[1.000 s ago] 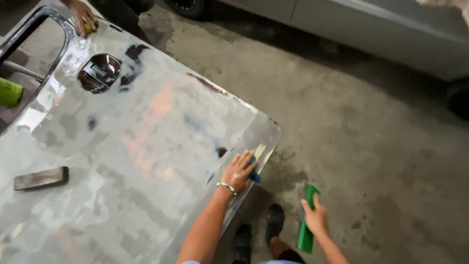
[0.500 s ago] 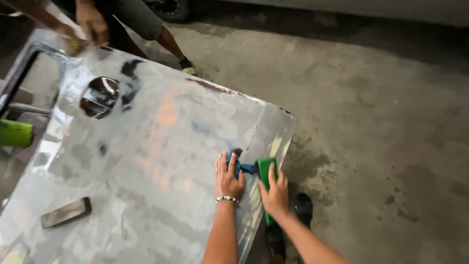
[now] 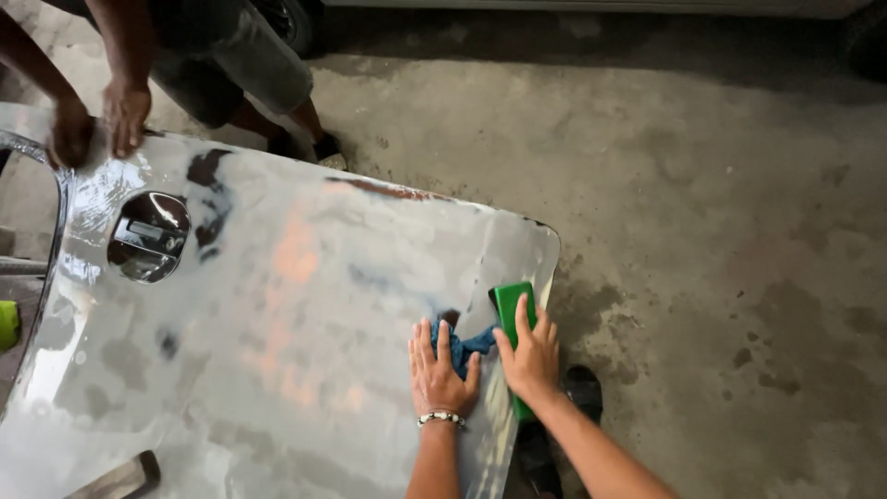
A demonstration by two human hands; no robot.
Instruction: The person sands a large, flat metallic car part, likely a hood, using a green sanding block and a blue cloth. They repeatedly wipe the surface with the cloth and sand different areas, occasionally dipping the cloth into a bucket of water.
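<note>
A green block, long and flat, lies on the near right corner of a bare metal car door. Its long axis runs from the person toward the door's far edge, leaning slightly left at the top. Only the upper end and a strip near the wrist show; the rest is under the right hand, which presses flat on it with fingers spread and stretched along its length, grasping it from above.

Just left of the block sits a crumpled blue cloth. The left hand lies palm down on it, fingers open and splayed, holding it against the metal. A beaded bracelet circles that wrist. The two hands are almost touching.

The door lies flat, its sanded surface shiny with dull patches and orange stains. A recessed handle cup sits toward the far left. At the far left corner another person's two hands rest on the door's edge. A dark sanding block lies at the near edge. Below the door's corner, on the stained concrete floor, a dark shoe shows.
</note>
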